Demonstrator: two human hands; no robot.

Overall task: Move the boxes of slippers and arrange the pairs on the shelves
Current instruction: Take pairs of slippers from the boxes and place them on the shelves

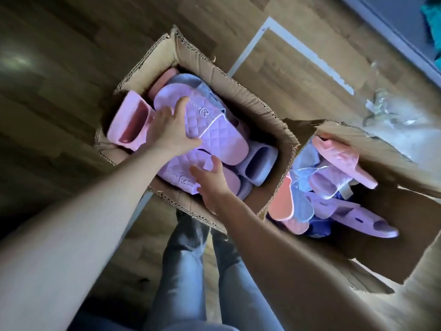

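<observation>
Cardboard fills the middle of the frame: an open centre box (241, 91) of slippers on a wooden floor (59, 91), seen from above. Its four flaps stand outward with ragged, corrugated edges. The near flap hangs just over the person's legs in blue jeans (186, 271) at the bottom centre.

The left hand (170, 132) reaches in from the lower left and grasps the upper lilac slipper (219, 132), a quilted slide lying on top of the pile, with fingers over its strap and the thumb under its near edge. The right hand (210, 181) comes from the lower right and grips the lower lilac slipper (176, 173), with fingers curled round its strap. The two slides lie side by side, touching. A pink slipper (128, 123) stands on edge against the box's left wall, and pale blue ones are wedged along the right wall.

A second box (401, 218), torn at the rim, sits at the right of the frame. Its flap touches the centre box's right flap. It holds a loose heap of pink, lilac and blue slippers.

Bare floor lies open across the left of the frame. Crumpled clear plastic (386, 108) lies at the upper right.
</observation>
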